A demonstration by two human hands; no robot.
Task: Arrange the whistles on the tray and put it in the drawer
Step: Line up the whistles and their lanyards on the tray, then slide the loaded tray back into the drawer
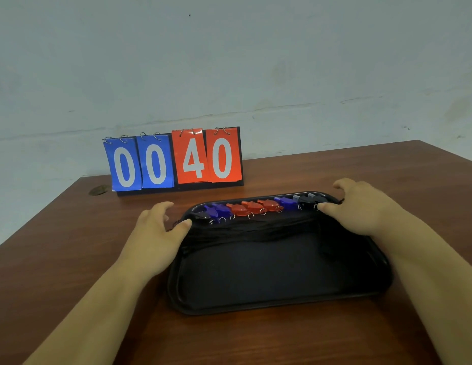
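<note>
**Black tray loaded, both hands at the far corners**

Tray (269, 308) sits on the wooden table (71, 233), long side toward me. Whistles (253, 206) lie in one row against the far rim, touching side by side: dark at both ends, then blue, red in the middle. Rings all face me. Cords (256, 229) are swept into one black bundle just in front of the row, inside the rim. I read that as deliberate: nothing hangs over the edge to snag.

Left hand (155, 233) is at the far left corner. Its thumb rests on the rim beside the end whistle. The fingers are spread and loosely curled off the tray's side, holding nothing that I can see.

Right hand (361, 210) mirrors it at the far right corner. Its thumb lies by the last whistle and its fingers curl past the corner. I cannot tell whether they hook the rim.

My judgement: arranging looks done. The thumbs bracket the row, either squaring it up or pinning it for a lift. Carry risk is the row sliding, so the tray should stay level.

Scoreboard (174, 159) stands behind, near the wall. No drawer in view.
</note>
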